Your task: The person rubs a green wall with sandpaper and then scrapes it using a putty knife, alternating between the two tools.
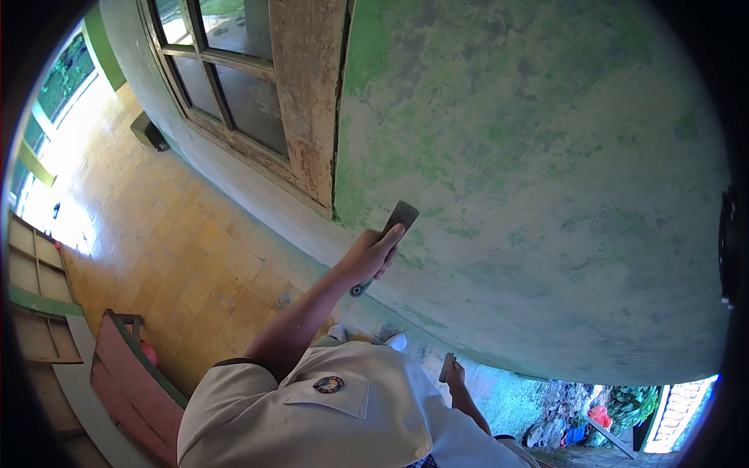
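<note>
Near the middle of the view my left hand [369, 256] is closed round a flat scraper [402, 216]. The scraper's dark blade points up at the wall [530, 195], which has patchy green and grey-white paint; whether the blade touches it I cannot tell. The handle end shows below my fingers. Lower down, my right hand [456, 371] is closed on a small flat brownish tool [447, 366], held beside my body and below the wall. What kind of tool it is I cannot make out.
A wooden window frame [312, 101] with glass panes is set in the wall at upper left. Yellow tiles [195, 257] cover the floor. A reddish wooden panel [129, 382] leans at lower left. Plants [633, 402] and a red object [600, 416] appear at lower right.
</note>
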Available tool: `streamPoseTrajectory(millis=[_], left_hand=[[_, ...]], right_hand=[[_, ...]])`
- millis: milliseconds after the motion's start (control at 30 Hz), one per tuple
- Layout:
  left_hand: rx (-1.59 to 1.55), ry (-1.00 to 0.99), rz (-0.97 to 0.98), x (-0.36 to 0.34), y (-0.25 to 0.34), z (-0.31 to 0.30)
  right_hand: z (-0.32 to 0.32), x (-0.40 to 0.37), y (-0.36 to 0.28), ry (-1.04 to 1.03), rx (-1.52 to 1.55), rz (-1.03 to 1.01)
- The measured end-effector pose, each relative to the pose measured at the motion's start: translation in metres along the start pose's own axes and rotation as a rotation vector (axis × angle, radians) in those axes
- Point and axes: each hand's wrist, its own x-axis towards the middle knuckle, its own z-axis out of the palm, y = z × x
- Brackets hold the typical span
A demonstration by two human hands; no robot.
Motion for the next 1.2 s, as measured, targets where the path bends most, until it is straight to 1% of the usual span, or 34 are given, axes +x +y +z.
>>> streamPoseTrajectory(millis=[33, 67, 133, 167, 233, 267, 333, 367, 433, 533, 600, 667, 733, 767, 867, 967, 1000, 1033, 1067, 1100, 1133, 1167, 1200], left_hand=[[-0.01, -0.008, -0.015, -0.003, -0.006, -0.002], [-0.007, -0.01, -0.009, -0.009, -0.013, -0.004], [-0.065, -0.012, -0.098, -0.019, -0.023, -0.005], [-0.064, -0.016, -0.096, -0.012, -0.022, -0.004], [0.043, 0.031, 0.003, 0.005, -0.008, -0.005], [0.041, 0.04, 0.001, 0.012, -0.006, -0.007], [0.074, 0.056, 0.074, 0.026, 0.0, -0.009], [0.072, 0.061, 0.084, 0.025, 0.006, -0.01], [-0.067, 0.031, 0.002, 0.008, 0.004, -0.008], [0.001, 0.051, -0.054, -0.012, -0.015, -0.01], [-0.016, 0.042, -0.074, -0.012, -0.03, -0.01], [-0.031, 0.038, -0.098, -0.001, -0.022, -0.008], [0.123, 0.078, 0.044, 0.022, 0.01, -0.003], [0.119, 0.081, 0.047, 0.019, 0.011, -0.003], [0.074, 0.019, 0.021, 0.012, 0.012, -0.007], [0.05, 0.045, 0.016, -0.001, -0.01, -0.011], [0.017, 0.041, -0.041, -0.006, -0.02, -0.013], [-0.016, 0.035, -0.101, -0.008, -0.023, -0.012], [-0.015, 0.031, -0.099, -0.003, -0.021, -0.011], [0.039, 0.041, -0.033, 0.005, -0.014, -0.011], [0.091, 0.055, 0.03, 0.01, -0.009, -0.012], [0.089, 0.062, 0.026, 0.015, -0.001, -0.013], [0.125, 0.045, 0.044, 0.021, 0.009, -0.013]], right_hand=[[0.0, 0.003, -0.002, -0.058, 0.007, 0.013], [0.001, 0.004, -0.003, -0.055, 0.011, 0.009], [0.0, -0.004, -0.006, 0.024, -0.028, -0.002], [-0.003, -0.007, -0.008, 0.028, -0.025, -0.002], [-0.004, -0.012, -0.008, -0.023, 0.035, 0.059], [-0.003, -0.016, -0.008, -0.03, 0.029, 0.057], [-0.005, -0.002, 0.007, -0.038, -0.06, 0.081], [-0.002, -0.005, 0.005, 0.042, -0.034, 0.001], [-0.004, -0.009, 0.006, 0.018, -0.021, 0.027], [-0.007, -0.011, -0.006, -0.005, -0.001, 0.03], [-0.008, -0.004, -0.001, -0.002, 0.007, 0.018], [-0.006, -0.001, 0.003, 0.015, 0.048, 0.003], [-0.006, -0.005, 0.002, 0.002, 0.039, -0.002], [-0.008, -0.003, 0.002, -0.004, 0.03, -0.012], [-0.009, -0.004, -0.004, 0.055, -0.046, -0.026], [-0.009, -0.011, -0.01, -0.008, 0.023, 0.036], [-0.009, -0.011, -0.012, -0.003, 0.026, 0.032], [-0.008, -0.007, -0.004, 0.02, -0.021, -0.02], [-0.008, -0.003, 0.004, 0.043, -0.068, -0.069], [-0.008, -0.003, 0.004, 0.044, -0.067, -0.068], [-0.01, -0.008, 0.001, 0.022, -0.038, -0.023], [-0.01, -0.013, -0.003, -0.003, -0.011, 0.021], [-0.01, -0.013, 0.0, -0.008, -0.016, 0.019]])
